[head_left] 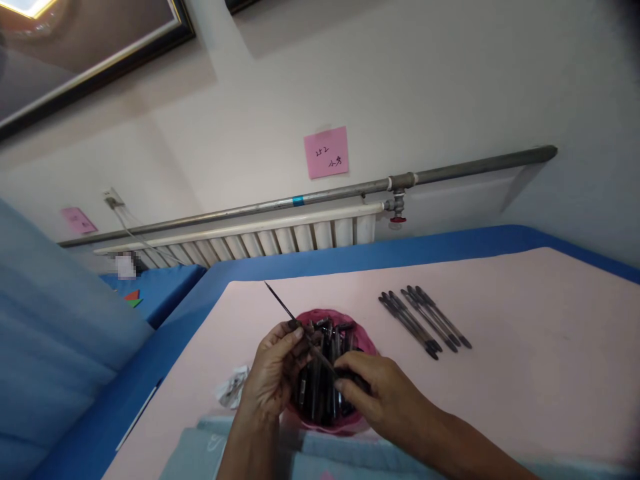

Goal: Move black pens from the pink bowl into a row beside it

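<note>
A thin dark pen refill (281, 301) points up to the left, pinched between the thumb and fingers of my left hand (273, 367). In line with it runs a clear pen barrel (323, 359), and my right hand (383, 393) is closed around its lower end. Whether the refill sits inside the barrel is hidden by my left fingers. Below both hands stands a pink basket (367, 340) full of dark pen parts (325, 397). Several capped pens (423, 320) lie side by side to the right of the basket.
Left of the basket lies a crumpled white wrapper (233, 388). The blue table (350, 259) bears a pale pink cover (525, 347). Behind it are a white radiator (285, 239), a metal pipe (345, 193) and a pink note (327, 153). A blue curtain (55, 340) hangs at left.
</note>
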`<act>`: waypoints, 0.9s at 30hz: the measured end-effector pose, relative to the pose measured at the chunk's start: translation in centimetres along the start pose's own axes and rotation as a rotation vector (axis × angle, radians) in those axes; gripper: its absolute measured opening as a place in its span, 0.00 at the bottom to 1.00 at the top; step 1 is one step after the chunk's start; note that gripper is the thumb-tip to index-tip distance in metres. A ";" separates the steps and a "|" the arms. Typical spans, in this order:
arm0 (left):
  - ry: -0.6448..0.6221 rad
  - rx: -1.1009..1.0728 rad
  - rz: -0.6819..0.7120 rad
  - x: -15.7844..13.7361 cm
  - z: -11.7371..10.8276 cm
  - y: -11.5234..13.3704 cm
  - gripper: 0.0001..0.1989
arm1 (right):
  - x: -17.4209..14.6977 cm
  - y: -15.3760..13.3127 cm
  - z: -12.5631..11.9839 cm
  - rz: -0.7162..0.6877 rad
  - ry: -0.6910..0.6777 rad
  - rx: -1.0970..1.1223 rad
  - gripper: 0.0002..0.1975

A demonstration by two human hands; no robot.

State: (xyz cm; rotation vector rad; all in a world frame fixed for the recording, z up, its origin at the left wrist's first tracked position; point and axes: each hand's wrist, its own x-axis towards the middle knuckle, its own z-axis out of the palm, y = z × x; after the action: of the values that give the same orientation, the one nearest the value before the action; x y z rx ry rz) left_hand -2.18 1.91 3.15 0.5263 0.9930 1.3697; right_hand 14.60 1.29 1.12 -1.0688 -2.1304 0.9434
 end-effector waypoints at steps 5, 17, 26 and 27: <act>0.010 -0.010 0.016 0.1 -0.2 0.1 0.09 | 0.1 0.0 0.0 0.002 0.020 -0.005 0.05; 0.016 0.092 0.044 -0.2 0.3 0.0 0.09 | -0.1 0.3 -0.2 -0.053 0.039 -0.159 0.06; -0.077 0.142 0.012 -0.6 0.4 -0.1 0.10 | 0.2 0.5 -0.1 0.014 0.059 0.010 0.05; -0.051 0.129 0.041 -0.5 0.4 -0.1 0.11 | 0.2 0.5 -0.1 0.009 0.059 0.017 0.05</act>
State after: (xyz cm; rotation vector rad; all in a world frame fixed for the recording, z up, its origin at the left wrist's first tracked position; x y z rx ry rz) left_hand -1.78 1.50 3.45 0.6780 1.0390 1.3274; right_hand 14.80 1.68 0.79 -1.0859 -2.0673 0.9213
